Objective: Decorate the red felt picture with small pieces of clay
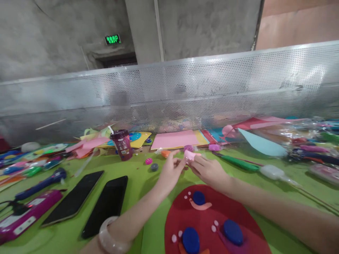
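In the head view my left hand (171, 173) and my right hand (212, 171) meet over the green table. The fingertips of both are closed on a small lump of light pink modelling clay (189, 156), partly hidden by the fingers. Just below the hands lies a round red sheet (182, 215). It bears several blue discs (233, 231), small pale pink dots (174, 238) and a curved salmon-coloured strip (201, 205). A purple lump (188, 148) sits right behind the pink clay.
Two black phones (107, 204) and a magenta power strip (31, 211) lie on the left. Behind them stands a lidded cup (122, 144) with a straw. Coloured paper (173, 139) lines a perforated metal barrier (159, 95). A green-handled tool (239, 162) rests at right.
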A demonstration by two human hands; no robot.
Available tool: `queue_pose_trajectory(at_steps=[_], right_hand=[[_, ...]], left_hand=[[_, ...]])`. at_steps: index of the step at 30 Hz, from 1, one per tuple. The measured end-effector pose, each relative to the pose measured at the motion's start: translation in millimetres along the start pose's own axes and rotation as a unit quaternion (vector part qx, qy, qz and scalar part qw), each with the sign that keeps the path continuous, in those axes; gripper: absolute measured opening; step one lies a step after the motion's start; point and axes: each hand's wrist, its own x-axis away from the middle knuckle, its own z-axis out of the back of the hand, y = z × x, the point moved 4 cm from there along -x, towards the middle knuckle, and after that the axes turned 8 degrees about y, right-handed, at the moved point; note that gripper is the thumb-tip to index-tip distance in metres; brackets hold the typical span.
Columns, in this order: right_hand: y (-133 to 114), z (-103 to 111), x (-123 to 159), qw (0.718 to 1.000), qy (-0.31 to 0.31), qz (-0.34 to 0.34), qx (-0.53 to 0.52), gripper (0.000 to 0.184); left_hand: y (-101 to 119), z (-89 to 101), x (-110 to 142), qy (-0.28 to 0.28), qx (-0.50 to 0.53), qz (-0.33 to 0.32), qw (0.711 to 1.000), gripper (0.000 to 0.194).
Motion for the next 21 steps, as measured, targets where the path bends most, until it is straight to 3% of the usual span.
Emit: queue_pose_trajectory(at_steps=[5,9,16,21], right_hand=[[-3,-4,3,0.998,-0.053,0.030,0.031,0.020],[-1,-6,-1,0.997,-0.079,0.004,0.014,0.023],[2,-2,-11,0.988,-0.105,-0.081,-0.086,0.023],[6,1,-16,0.981,-0.108,-0.115,-0.109,0.027]], left_hand=[[-7,2.6,-2,0.011,0.004,0.073,0.997,0.066],[-9,5.4,-3,0.028,0.001,0.097,0.995,0.066],[-11,10.4,-6,0.040,-0.045,0.057,0.997,0.072],[-6,9.8,-8,0.014,-0.101,-0.024,0.995,0.073]])
